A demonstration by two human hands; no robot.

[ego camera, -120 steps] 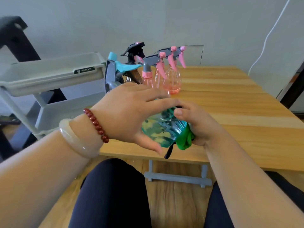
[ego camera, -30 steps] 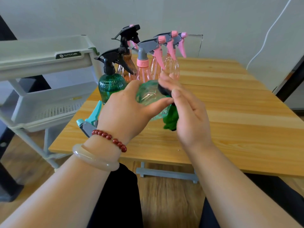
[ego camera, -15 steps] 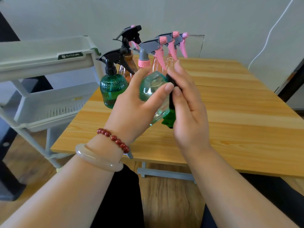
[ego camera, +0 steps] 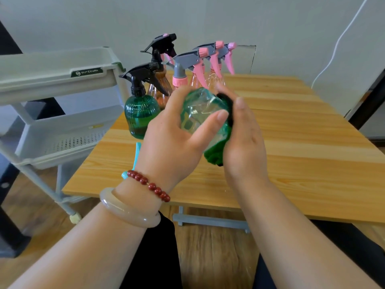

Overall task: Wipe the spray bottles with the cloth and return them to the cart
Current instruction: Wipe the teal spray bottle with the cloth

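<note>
1. A clear teal bottle [ego camera: 200, 109] is gripped by the left hand [ego camera: 173, 138], fingers curled round it, above the counter [ego camera: 302, 142].
2. A green cloth [ego camera: 214, 155] is pressed to the bottle's side by the right hand [ego camera: 243, 142], fingers nearly straight.
3. A dark green bottle [ego camera: 141, 115] and pink-triggered bottles [ego camera: 198, 65] are stood behind, at the counter's left end.
4. The cart [ego camera: 52, 80] is seen beside that end.

A: Where's the bottle's [ego camera: 200, 109] spray head?
B: Behind the left hand [ego camera: 173, 138]; only a teal trigger tip shows.
A: And the cloth [ego camera: 214, 157]?
B: Mostly covered by the right hand [ego camera: 243, 142]. The cart [ego camera: 52, 80] runs off the left edge, and the pink bottles [ego camera: 180, 80] are half hidden.
</note>
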